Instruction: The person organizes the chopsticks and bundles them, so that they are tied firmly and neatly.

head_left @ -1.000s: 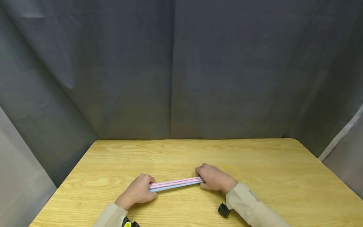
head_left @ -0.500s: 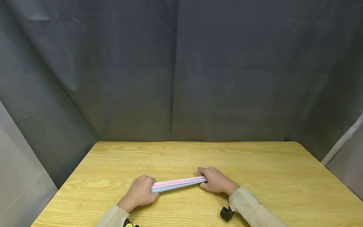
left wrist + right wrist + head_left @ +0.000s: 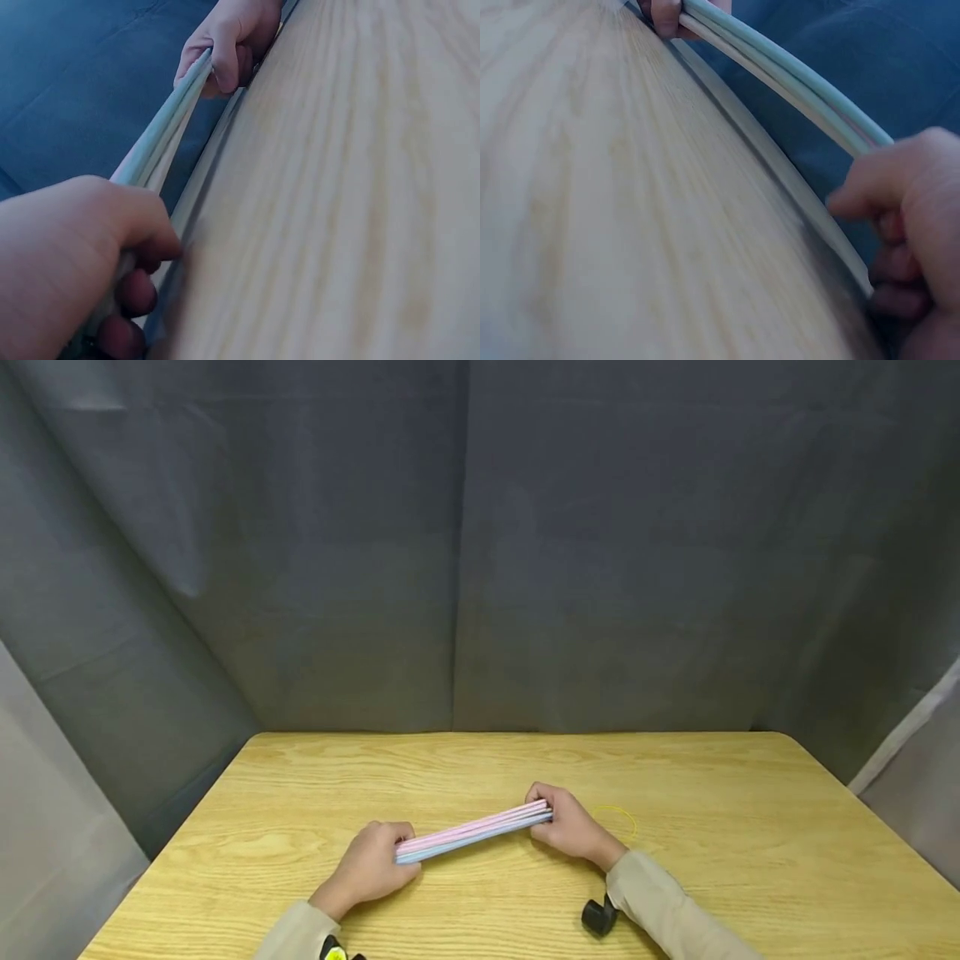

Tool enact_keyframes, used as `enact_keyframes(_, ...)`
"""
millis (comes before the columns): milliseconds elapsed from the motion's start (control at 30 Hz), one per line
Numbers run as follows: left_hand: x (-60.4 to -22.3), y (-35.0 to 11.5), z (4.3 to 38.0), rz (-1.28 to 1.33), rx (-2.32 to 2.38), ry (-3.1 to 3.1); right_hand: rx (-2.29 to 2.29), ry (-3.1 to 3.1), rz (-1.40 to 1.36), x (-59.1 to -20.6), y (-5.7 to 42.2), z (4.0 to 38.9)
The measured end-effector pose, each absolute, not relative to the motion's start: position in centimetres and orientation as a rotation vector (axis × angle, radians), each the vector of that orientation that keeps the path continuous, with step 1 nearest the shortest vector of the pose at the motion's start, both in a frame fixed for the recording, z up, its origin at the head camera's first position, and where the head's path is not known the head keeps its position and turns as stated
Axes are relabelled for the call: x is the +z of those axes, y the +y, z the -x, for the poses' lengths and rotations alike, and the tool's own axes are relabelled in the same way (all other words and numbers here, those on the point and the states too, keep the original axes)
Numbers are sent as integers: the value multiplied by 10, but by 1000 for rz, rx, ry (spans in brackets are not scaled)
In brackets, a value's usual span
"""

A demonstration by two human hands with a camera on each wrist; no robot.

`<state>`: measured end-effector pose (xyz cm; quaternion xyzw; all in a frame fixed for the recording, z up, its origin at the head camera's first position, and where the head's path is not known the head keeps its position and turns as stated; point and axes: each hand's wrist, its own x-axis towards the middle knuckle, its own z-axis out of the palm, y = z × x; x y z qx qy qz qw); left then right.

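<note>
My left hand [image 3: 371, 865] grips one end of a bundle of long, thin pink and light-blue strands [image 3: 472, 833]. At the bundle's other end, my right hand [image 3: 572, 827] holds it with curled fingers. Held above the table, it slants up toward the right in the head view. In the right wrist view the bundle [image 3: 795, 79] bows slightly, with several strands lying side by side. From the left wrist, the bundle [image 3: 161, 127] runs from one fist to the other. Both ends are hidden inside the hands.
A thin yellow loop [image 3: 619, 812] lies on the wooden table [image 3: 315, 777], just beyond the right wrist. Black devices are on both wrists, the right one [image 3: 597, 917] hanging below the sleeve. Dark grey curtains [image 3: 600, 568] hang behind the table.
My right hand has moved up and slightly right, so the bundle slants more steeply. My left hand stays nearly in place, and both hands keep their hold.
</note>
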<state>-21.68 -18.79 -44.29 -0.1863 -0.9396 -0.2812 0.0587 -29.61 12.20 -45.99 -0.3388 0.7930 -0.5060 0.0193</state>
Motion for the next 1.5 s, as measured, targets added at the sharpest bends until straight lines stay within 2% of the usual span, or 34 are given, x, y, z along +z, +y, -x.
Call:
enact_keyframes(333, -445, -188, 217, 568, -1055, -2778, -1794, 2289, 920, -452, 123, 290)
enact_keyframes(800, -445, -173, 215, 616, -1183, -2664, -2321, 2361, 386, -446, 109, 282)
enact_keyframes(1067, -444, -178, 210, 558, -1217, -2673, -2105, 2461, 527, -453, 104, 282)
enact_keyframes(1333, -447, -172, 209, 604, -1463, -2714, -1941, 2074, 796, -456, 124, 287)
enact_keyframes(1500, -446, -169, 210, 644, -1504, -2728, -1886, 1794, 815, -458, 134, 292)
